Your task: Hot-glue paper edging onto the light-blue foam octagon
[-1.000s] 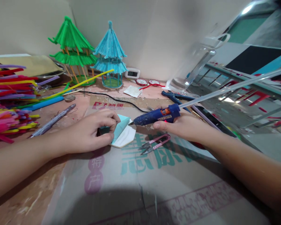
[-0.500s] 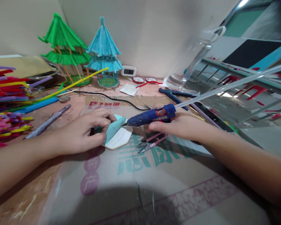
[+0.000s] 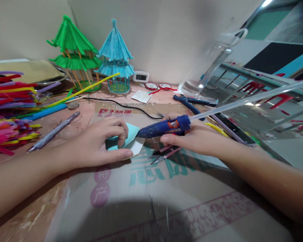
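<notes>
The right hand [image 3: 189, 135] was closed around the smooth plastic glue gun [image 3: 156, 129]; the left hand [image 3: 103, 141], half curled, held the thin blue paper [image 3: 132, 131], bent up from the flat white board [image 3: 137, 148]. If the gun slipped, being so near, it could perhaps burn the fingers. Beneath lay printed cardboard [image 3: 207, 196]; behind stood fuzzy, cone-roofed towers [image 3: 114, 48]

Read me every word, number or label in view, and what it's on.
"特": upper purple circle on the cardboard.
"产": lower purple circle on the cardboard.
Too blurred or partly hidden: red print and large teal characters, same cardboard.
Too small or blurred: digital clock, label on the blue glue gun, red-rimmed discs.
</notes>
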A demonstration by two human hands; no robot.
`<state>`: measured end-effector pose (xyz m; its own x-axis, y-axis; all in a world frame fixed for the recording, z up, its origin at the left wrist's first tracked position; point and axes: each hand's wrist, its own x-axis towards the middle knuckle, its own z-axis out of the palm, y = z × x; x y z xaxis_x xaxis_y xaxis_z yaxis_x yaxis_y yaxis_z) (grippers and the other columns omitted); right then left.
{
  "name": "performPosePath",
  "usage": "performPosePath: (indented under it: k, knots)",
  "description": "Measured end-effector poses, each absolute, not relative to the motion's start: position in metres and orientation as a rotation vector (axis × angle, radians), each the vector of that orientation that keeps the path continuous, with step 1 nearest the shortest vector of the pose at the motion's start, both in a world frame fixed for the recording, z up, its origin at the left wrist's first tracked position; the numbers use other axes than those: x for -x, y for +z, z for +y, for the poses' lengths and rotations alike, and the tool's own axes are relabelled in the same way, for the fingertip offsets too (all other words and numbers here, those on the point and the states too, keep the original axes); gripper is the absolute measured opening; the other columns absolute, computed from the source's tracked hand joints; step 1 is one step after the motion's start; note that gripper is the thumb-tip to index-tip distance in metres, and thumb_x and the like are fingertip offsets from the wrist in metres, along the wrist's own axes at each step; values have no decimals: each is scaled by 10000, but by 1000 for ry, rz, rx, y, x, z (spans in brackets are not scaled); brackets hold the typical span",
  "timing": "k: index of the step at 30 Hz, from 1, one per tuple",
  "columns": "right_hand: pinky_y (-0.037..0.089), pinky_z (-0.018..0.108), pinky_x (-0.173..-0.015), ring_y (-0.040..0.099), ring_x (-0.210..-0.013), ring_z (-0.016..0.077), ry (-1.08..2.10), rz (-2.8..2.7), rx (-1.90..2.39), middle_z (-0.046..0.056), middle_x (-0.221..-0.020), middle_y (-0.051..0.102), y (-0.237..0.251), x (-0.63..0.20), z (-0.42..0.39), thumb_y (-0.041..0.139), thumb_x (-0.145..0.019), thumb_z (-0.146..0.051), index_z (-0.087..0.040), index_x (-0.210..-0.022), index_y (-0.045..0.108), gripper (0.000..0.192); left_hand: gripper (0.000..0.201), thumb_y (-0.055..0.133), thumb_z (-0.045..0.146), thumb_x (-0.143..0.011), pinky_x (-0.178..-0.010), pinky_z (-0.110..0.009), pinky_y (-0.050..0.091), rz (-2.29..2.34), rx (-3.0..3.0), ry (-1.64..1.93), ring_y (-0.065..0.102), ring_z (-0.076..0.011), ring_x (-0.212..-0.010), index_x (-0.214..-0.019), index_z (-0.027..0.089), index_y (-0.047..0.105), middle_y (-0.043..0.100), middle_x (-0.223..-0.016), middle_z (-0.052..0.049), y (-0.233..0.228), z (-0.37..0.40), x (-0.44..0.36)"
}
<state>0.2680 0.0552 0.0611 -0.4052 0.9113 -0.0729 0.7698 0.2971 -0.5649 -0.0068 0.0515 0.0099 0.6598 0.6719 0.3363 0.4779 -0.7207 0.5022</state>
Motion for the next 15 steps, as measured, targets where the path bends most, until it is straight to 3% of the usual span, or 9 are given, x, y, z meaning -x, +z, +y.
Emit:
performPosePath:
  k: [6, 11, 15]
  knots:
    - [560, 282, -648, 716, -759, 207, 822, -2359, 1486, -6, -833, 763, 61, -269, 57, 692, -807, -501, -247, -968, 743, 305, 215, 504, 270, -934, -780, -297, 424, 924, -2495, 784, 568, -173, -854, -769, 177, 605, 602, -906, -28, 9, 52, 6]
    - [620, 343, -750, 746, -862, 238, 1033, -2275, 1530, -11, -947, 787, 58, -273, 59, 689, -816, -518, -306, -1022, 767, 305, 247, 502, 230, -881, -714, -267, 407, 966, -2463, 829, 568, -145, -781, -644, 170, 538, 606, -840, -17, 11, 54, 9]
    - [638, 333, -688, 755, -792, 238, 1191, -2194, 1502, 0, -896, 782, 58, -267, 54, 706, -808, -484, -276, -1020, 744, 300, 231, 495, 211, -849, -701, -255, 412, 971, -2452, 795, 570, -138, -764, -623, 169, 519, 611, -829, -18, 13, 55, 8]
